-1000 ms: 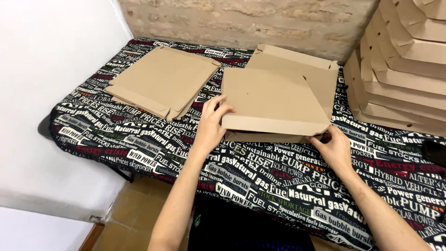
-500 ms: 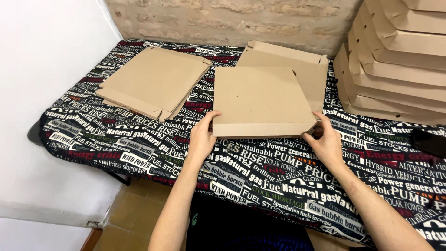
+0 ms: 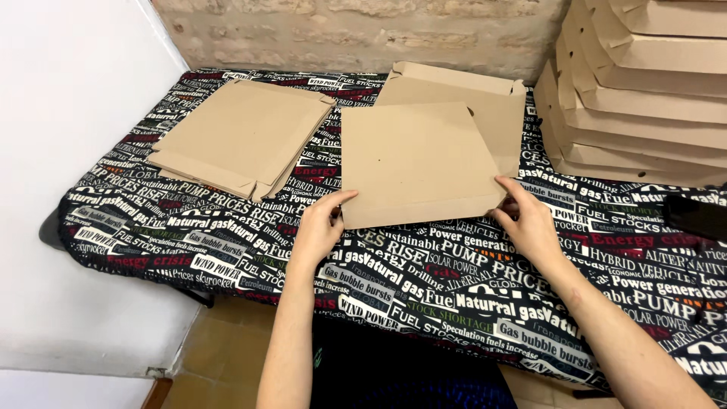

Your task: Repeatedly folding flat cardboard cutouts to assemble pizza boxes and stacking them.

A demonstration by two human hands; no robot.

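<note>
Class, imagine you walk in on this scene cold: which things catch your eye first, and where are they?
First, the flat cardboard box at the table's middle, gripped at its near corners by the left hand and right hand. Next, the busy black printed tablecloth beneath it. Then the stack of folded boxes at far right and the flat cardboard blanks at left.

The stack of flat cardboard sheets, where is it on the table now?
In the head view, the stack of flat cardboard sheets lies on the table's left part, on the printed cloth, left of the cardboard box that both hands hold.
</note>
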